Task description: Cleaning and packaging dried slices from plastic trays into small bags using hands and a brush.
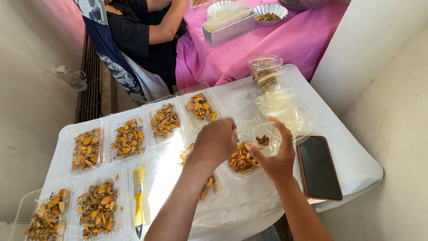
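A big surface (249, 96) with a white cover fills the middle of the frame, and a pink cloth (307, 40) lies at the top. Another person in a dark top (138, 35) sits at the upper left, by a metal tin (229, 29). Clear trays (129, 138) of dried orange and brown pieces lie side by side in rows on the left, so each one is easy to reach. A black phone (318, 167) lies flat at the right, out of the way of the food. A heap of clear bags (283, 107) sits above it. In the middle is a clear tray of orange pieces (243, 158). The right hand (276, 158) holds the little clear cup (266, 134) just over that tray; its fingers curl around the cup's rim, keeping it steady and open on top. A few brown bits lie inside. The left hand (216, 140) hangs over the same tray, and its fingers bunch together, pointing down at the cup, but I cannot tell if they pinch anything. A small yellow brush (138, 201) lies at the lower left between trays.
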